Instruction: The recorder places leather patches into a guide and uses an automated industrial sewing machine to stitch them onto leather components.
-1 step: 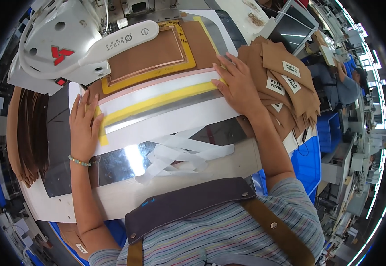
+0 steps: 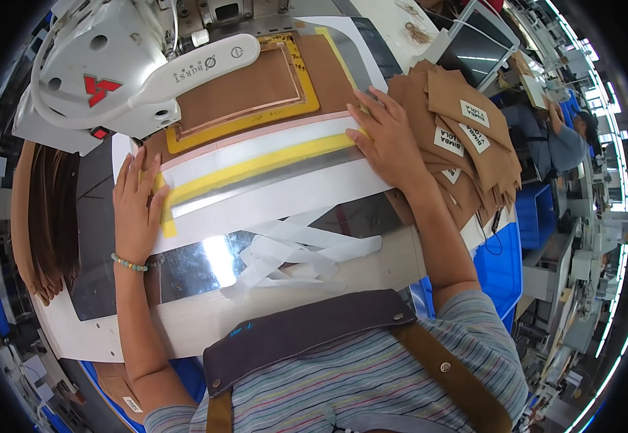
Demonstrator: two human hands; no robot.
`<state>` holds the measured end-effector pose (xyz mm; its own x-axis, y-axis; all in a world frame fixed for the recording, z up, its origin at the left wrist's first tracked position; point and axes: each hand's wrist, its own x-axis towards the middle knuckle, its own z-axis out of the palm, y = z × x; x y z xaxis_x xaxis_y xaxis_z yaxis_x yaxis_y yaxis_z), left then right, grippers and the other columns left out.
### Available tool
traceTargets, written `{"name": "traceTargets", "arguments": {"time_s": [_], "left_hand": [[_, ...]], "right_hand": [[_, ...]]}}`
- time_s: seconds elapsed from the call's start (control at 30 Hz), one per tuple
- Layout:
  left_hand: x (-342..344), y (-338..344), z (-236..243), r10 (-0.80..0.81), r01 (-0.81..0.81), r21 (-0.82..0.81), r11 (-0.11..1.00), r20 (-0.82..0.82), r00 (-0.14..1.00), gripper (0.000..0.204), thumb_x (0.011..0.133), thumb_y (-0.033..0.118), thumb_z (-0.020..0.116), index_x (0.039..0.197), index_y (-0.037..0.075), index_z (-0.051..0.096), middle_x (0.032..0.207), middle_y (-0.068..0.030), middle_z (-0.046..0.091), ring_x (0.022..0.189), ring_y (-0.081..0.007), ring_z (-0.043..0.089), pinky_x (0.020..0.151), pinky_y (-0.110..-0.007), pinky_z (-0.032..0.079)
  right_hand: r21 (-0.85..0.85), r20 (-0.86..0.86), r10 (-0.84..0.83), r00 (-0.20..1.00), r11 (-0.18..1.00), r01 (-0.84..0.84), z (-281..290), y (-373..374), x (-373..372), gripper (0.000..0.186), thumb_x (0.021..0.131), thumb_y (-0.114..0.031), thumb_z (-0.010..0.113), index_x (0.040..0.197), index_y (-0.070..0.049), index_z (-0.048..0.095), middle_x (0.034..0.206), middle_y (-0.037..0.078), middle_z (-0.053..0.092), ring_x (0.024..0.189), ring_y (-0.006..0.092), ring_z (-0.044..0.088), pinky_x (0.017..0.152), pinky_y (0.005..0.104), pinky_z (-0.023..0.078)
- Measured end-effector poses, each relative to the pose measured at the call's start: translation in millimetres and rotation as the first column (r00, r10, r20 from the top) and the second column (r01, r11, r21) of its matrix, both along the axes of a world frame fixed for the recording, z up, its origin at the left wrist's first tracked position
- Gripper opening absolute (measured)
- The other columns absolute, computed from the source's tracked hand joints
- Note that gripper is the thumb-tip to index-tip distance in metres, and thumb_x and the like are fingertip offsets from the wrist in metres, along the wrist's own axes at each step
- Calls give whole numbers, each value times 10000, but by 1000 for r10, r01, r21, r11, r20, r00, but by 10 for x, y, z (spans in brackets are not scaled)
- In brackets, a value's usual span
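A brown sheet of material (image 2: 337, 90) lies on a white board (image 2: 278, 189) crossed by yellow tape (image 2: 256, 161). At the left edge of the board my left hand (image 2: 138, 209) rests with fingers stretched out, near the tape's corner. My right hand (image 2: 386, 141) lies at the opposite edge, fingers spread over the tape's right end and the brown sheet's corner. Neither hand grips anything. Between them and the machine, a yellow frame with a thin copper-coloured rectangle (image 2: 255, 119) sits on the brown sheet, partly hidden under the white machine arm (image 2: 198, 68).
A white sewing machine (image 2: 97, 65) stands at the far left. Brown labelled pieces (image 2: 465, 123) are heaped on the right, and more brown pieces (image 2: 40, 216) hang at the left. White strips (image 2: 292, 249) lie in front of me. Blue bins (image 2: 498, 260) stand right; a person (image 2: 556, 133) sits beyond.
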<state>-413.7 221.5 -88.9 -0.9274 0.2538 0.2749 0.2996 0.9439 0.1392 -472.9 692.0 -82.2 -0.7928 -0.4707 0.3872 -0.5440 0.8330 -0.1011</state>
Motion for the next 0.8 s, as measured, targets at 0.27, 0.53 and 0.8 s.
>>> {"name": "traceTargets", "arguments": {"time_s": [0.27, 0.53, 0.8], "left_hand": [[60, 75, 99, 17, -20, -36, 999, -84, 996, 524, 1015, 295, 674, 1505, 116, 623, 1630, -175, 484, 1499, -438, 431, 1215, -505, 386], [111, 11, 27, 75, -86, -88, 992, -119, 990, 498, 1004, 405, 696, 1446, 175, 689, 1633, -164, 485, 1478, -413, 470, 1112, -486, 456], [70, -3, -16, 86, -86, -2, 996, -75, 993, 489, 1000, 381, 711, 1430, 148, 700, 1599, -174, 531, 1459, -402, 494, 1137, -478, 434]], "right_hand": [[9, 36, -21, 999, 1000, 21, 26, -7, -2, 440, 1056, -293, 618, 1390, -13, 685, 1564, 159, 549, 1504, 377, 415, 1228, 513, 328], [-1, 81, -19, 997, 1000, 19, 54, -49, 19, 420, 1079, -283, 583, 1421, -58, 679, 1600, 135, 518, 1515, 373, 402, 1248, 496, 309], [-13, 86, -33, 996, 999, 34, 28, -27, 12, 417, 1079, -297, 586, 1418, -73, 683, 1603, 136, 517, 1517, 367, 403, 1244, 494, 314]]}}
